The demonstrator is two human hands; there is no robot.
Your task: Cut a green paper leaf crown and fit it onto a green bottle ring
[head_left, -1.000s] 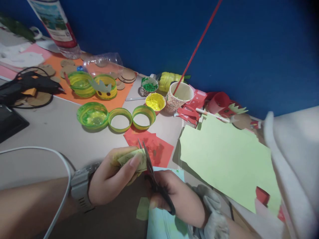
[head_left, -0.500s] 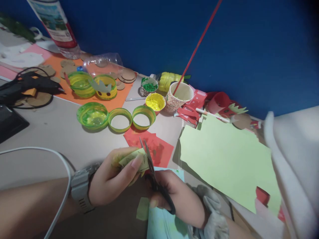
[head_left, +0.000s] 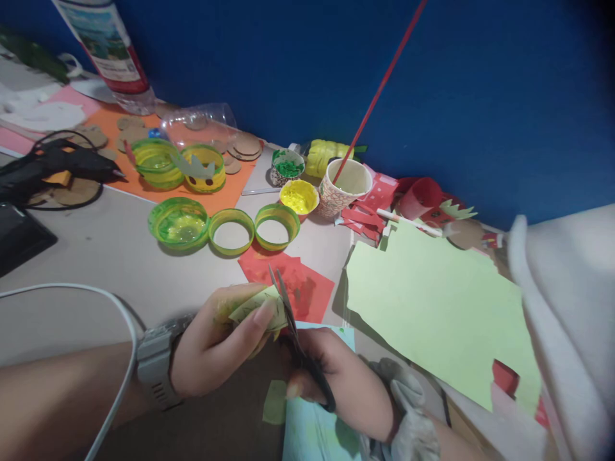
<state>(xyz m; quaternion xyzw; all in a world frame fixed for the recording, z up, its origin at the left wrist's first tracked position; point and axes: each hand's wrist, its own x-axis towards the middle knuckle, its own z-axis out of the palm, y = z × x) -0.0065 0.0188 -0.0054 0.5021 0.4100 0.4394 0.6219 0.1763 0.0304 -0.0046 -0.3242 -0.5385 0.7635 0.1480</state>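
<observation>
A folded pale-green paper piece (head_left: 257,310) is pinched between the left hand's (head_left: 211,346) thumb and fingers above the red paper (head_left: 312,291), apparently for steadiness, its edge presented to the scissors (head_left: 296,339) gripped by the handles in the right hand (head_left: 336,374).

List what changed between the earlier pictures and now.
Slight shift only: the left thumb and the held green paper moved a little right, toward the scissors. Nothing was taken hold of or let go. The painted rings and paper cup stayed put.
</observation>
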